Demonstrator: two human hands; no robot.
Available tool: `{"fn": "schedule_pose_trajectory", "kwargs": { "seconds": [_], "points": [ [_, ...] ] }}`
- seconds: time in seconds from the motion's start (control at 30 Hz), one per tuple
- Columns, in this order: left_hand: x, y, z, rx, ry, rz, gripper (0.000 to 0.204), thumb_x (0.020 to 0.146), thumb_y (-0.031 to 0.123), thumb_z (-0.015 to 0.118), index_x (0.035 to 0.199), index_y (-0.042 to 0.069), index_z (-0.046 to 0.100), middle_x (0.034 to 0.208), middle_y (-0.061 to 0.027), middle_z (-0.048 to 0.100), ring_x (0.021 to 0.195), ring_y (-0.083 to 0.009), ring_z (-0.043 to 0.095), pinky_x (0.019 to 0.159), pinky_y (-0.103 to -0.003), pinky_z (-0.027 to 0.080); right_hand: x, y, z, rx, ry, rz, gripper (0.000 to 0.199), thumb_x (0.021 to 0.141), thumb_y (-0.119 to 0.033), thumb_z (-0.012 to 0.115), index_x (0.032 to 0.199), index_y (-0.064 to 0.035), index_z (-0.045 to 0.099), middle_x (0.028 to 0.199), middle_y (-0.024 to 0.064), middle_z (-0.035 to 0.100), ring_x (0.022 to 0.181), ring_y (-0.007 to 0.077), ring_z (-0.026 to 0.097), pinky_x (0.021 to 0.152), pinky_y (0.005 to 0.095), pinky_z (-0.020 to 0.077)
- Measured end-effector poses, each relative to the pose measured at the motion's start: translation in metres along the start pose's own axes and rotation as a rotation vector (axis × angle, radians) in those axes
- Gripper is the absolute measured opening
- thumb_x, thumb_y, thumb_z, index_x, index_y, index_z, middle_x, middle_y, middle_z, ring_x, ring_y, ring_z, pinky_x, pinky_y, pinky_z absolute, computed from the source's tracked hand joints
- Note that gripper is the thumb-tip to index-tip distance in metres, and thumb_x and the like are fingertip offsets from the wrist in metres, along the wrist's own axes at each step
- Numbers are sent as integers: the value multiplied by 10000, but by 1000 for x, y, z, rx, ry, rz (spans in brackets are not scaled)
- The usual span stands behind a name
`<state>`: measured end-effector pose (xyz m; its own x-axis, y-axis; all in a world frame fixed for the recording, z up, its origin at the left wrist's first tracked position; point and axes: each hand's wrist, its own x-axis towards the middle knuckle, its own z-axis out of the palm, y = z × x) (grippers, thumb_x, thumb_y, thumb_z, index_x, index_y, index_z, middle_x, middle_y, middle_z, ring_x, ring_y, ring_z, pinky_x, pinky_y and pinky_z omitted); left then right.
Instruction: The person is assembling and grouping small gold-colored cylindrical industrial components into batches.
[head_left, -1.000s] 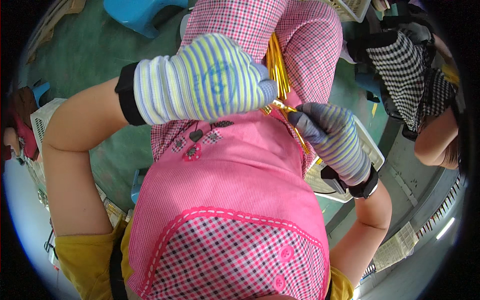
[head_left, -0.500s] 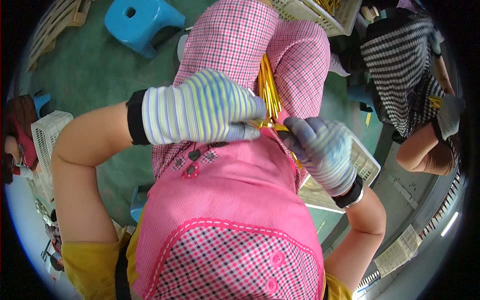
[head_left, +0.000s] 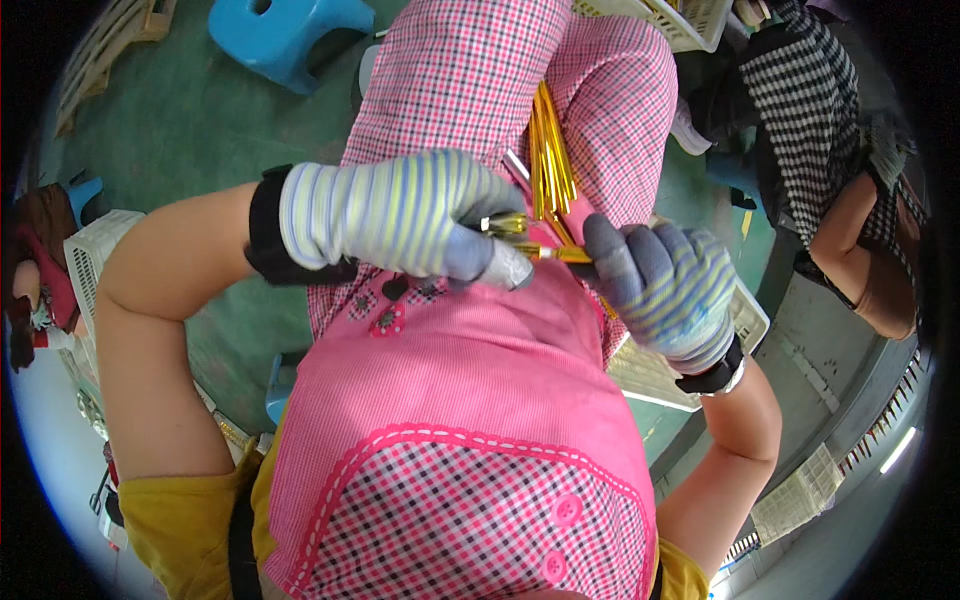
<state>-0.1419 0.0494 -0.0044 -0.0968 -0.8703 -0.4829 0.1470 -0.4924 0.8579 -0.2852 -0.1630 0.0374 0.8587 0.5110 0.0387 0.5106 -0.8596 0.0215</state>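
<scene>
Both of my hands wear striped knit gloves with grey fingertips. My left hand (head_left: 390, 215) is closed, with shiny gold foil pieces (head_left: 508, 224) showing between its thumb and fingers. My right hand (head_left: 668, 295) has its fingers curled round a narrow gold foil strip (head_left: 568, 255), which spans the small gap to my left thumb. Its far end is hidden under the right fingers. Just beyond the hands, a bundle of long gold foil strips (head_left: 548, 150) lies in my lap, on the pink checked cloth (head_left: 450, 90) over my legs.
A blue stool (head_left: 285, 35) stands at far left on the green floor. Cream plastic crates stand beside my right hip (head_left: 655, 375) and beyond my knees (head_left: 690, 28). At right sits a person in black-and-white checked cloth (head_left: 805, 100). A white crate (head_left: 105, 245) is at left.
My left thumb has moved away from the fingertips, showing more gold foil between them. Both hands remain close together over my lap. The whole view has shifted slightly.
</scene>
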Motion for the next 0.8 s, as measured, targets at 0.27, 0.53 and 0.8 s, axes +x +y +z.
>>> {"fn": "schedule_pose_trajectory", "kwargs": {
  "seconds": [0.27,0.53,0.8],
  "points": [
    [4,4,3,789,363,486,386,845,412,658,1008,63,664,739,-95,675,559,-201,634,531,-310,499,-2,1,2,147,-96,127,231,773,-273,641,939,-113,623,649,-10,521,545,153,544,440,294,400],
    [-19,32,2,-319,-108,-247,348,868,376,655,956,40,670,621,-49,610,563,-104,600,501,-240,475,-5,-4,-27,-15,54,20,386,723,-249,707,1077,-112,642,729,-1,591,569,156,561,489,307,412],
    [-12,8,6,1383,476,591,317,830,328,681,1000,62,650,724,-43,643,555,-189,615,464,-324,466,3,-3,-16,603,-157,323,273,811,-267,650,1009,-79,648,709,74,580,587,243,591,488,354,444]
  ]
}}
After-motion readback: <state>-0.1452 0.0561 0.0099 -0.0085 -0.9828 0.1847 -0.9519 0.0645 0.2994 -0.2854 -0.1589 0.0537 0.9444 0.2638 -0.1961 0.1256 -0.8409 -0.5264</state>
